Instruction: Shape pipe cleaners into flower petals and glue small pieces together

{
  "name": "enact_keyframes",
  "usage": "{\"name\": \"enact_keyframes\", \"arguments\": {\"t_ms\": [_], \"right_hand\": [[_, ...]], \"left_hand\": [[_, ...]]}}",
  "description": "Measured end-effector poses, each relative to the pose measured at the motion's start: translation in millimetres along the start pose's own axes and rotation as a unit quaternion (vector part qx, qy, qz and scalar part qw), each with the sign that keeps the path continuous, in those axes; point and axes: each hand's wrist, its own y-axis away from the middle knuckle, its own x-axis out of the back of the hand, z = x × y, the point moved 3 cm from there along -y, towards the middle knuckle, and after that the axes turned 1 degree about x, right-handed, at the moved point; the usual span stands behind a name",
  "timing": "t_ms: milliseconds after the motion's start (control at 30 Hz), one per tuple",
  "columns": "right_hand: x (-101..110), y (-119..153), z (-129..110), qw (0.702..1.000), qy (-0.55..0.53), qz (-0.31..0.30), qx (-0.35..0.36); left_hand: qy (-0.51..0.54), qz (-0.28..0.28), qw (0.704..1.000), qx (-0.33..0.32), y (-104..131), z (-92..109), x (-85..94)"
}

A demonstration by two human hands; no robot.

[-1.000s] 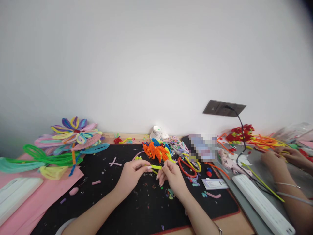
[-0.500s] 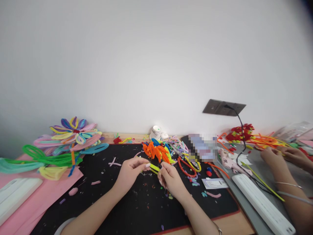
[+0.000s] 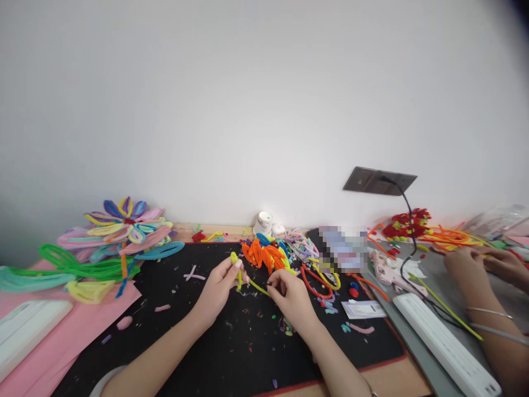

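- Left hand (image 3: 212, 292): thumb and fingers pinch the bent left part of a yellow-green pipe cleaner (image 3: 259, 287).
- Right hand (image 3: 292, 300): fingers curl inward, thumb and forefinger pinching the strand's right end.
- Pipe cleaner: spans the gap between the hands, above the black mat (image 3: 198, 358) on the table (image 3: 400, 380).
- Orange looped bundle (image 3: 264, 257): on the mat, just beyond the hands.
- Far left: a multicoloured flower (image 3: 129, 222).
- Right: a pink glue gun (image 3: 388, 269) and a white power strip (image 3: 446, 344).

No lettering readable; markings on white card (image 3: 363, 310) too small, blurred.
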Motion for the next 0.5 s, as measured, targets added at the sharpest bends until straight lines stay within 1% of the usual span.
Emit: {"name": "enact_keyframes", "arguments": {"t_ms": [100, 200, 267, 367, 433, 500], "right_hand": [[-3, 1, 4, 0.996, 0.085, -0.027, 0.018], [-4, 2, 6, 0.995, 0.089, -0.027, 0.024], [-3, 2, 6, 0.998, 0.064, -0.005, 0.023], [1, 1, 6, 1.0, -0.024, 0.013, 0.004], [3, 1, 4, 0.996, -0.085, 0.021, -0.005], [5, 1, 1, 0.993, -0.116, 0.033, 0.0]], "left_hand": [[-0.011, 0.003, 1.0, -0.002, -3, -4, 1.8], [-0.022, 0.01, 1.0, -0.016, -5, -7, 2.5], [-0.03, 0.02, 0.999, -0.027, -6, -8, 3.9], [-0.053, 0.042, 0.997, -0.048, -7, -7, 7.9], [-0.066, 0.054, 0.995, -0.051, -7, -6, 10.5], [-0.077, 0.061, 0.994, -0.047, -8, -6, 12.3]]}}
